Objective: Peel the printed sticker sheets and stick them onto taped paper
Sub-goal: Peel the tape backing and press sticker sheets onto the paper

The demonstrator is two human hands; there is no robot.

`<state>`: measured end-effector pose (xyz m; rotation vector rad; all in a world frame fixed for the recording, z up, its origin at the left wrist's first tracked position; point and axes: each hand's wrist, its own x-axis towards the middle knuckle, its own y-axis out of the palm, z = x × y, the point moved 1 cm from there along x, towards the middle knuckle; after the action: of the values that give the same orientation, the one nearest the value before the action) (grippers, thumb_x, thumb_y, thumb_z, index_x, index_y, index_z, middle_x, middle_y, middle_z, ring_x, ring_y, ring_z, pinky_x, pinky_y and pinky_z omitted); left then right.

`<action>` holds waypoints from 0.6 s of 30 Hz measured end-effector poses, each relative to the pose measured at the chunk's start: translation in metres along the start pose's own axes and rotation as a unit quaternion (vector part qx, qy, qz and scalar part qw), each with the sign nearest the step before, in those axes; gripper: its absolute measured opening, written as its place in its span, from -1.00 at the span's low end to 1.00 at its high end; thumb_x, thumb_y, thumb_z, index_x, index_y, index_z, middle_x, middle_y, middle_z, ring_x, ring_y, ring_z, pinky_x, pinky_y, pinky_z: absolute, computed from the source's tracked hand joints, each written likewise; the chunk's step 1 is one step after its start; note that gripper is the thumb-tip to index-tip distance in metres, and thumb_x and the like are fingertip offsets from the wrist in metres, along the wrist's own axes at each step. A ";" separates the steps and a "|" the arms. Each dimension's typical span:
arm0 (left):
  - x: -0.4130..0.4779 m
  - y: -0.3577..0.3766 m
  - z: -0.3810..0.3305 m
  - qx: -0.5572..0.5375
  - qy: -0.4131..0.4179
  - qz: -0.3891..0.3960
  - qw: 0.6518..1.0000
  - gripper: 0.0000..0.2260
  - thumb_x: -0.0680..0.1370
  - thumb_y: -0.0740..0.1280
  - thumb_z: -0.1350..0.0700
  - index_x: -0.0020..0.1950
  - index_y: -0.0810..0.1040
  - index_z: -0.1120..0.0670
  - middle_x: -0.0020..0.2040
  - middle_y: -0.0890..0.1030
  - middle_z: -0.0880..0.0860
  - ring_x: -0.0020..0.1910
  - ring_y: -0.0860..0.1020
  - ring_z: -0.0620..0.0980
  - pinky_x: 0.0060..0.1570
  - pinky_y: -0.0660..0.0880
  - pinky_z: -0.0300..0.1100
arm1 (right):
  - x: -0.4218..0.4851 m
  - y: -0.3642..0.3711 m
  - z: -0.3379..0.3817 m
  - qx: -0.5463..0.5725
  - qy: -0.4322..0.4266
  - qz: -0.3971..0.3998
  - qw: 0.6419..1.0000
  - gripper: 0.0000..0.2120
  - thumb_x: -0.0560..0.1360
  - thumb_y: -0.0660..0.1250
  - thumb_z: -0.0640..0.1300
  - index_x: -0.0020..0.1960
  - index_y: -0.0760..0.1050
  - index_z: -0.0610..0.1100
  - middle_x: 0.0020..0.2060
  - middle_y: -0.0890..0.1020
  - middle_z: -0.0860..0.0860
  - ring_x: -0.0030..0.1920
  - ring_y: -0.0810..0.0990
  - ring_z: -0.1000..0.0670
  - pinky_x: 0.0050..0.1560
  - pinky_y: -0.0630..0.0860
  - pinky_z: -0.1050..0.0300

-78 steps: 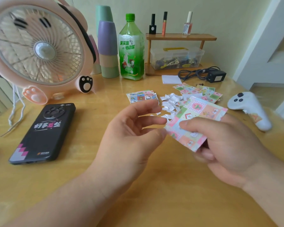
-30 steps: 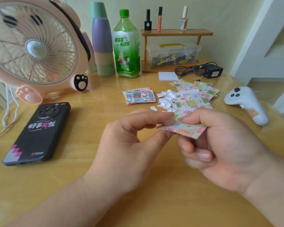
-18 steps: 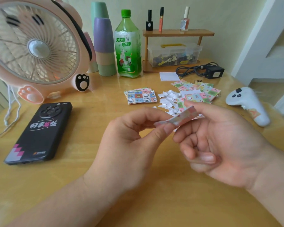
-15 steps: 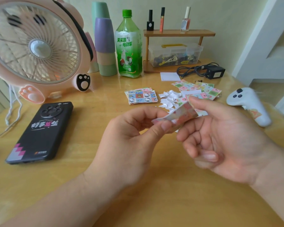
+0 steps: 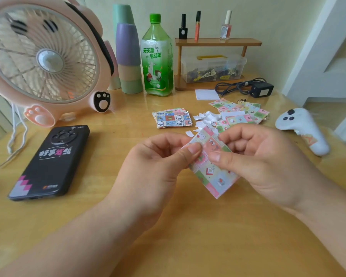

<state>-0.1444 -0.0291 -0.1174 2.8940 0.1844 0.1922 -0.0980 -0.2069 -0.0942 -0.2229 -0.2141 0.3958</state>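
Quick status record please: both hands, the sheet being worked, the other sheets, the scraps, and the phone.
left hand: thumb and forefinger pinch the held sheet's upper left edge
right hand: thumb and fingers pinch the same sheet
held sheet: printed side toward the camera, between both hands
stack of sheets: on the table beyond the left hand
white scraps: heaped right of the stack
loose sheets: spread beyond the scraps, near the white controller
phone: back up, left of the hands
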 end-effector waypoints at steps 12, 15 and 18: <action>-0.003 0.002 -0.006 0.065 -0.013 -0.008 0.998 -0.18 0.33 0.53 0.15 0.56 0.33 -0.05 -0.28 0.65 0.08 -0.15 0.64 0.03 0.21 0.53 0.00 | 0.002 -0.001 -0.003 0.033 0.045 0.043 0.998 -0.63 0.27 0.56 -0.06 -0.23 0.51 -0.33 -0.30 0.52 -0.21 -0.26 0.43 -0.07 -0.20 0.31 0.02; -0.001 0.001 -0.006 0.075 -0.041 -0.003 0.996 0.09 0.29 0.54 0.19 0.66 -0.04 -0.07 -0.15 0.72 0.12 -0.03 0.70 0.10 0.34 0.49 0.02 | 0.002 -0.002 -0.003 -0.018 0.003 0.034 0.999 -0.76 0.30 0.52 -0.04 -0.33 0.52 -0.15 -0.40 0.46 -0.04 -0.34 0.36 -0.01 -0.34 0.29 0.15; -0.001 0.001 -0.004 0.055 -0.058 0.003 0.997 0.10 0.29 0.53 0.24 0.66 -0.06 -0.05 -0.02 0.74 0.14 0.08 0.70 0.11 0.38 0.46 0.07 | 0.004 -0.006 -0.003 -0.087 -0.058 0.017 0.994 -0.73 0.36 0.53 -0.07 -0.33 0.47 -0.15 -0.46 0.39 0.09 -0.40 0.32 0.08 -0.39 0.28 0.26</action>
<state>-0.1455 -0.0297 -0.1129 3.0052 0.1704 0.0159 -0.0910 -0.2111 -0.0951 -0.3753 -0.3595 0.4245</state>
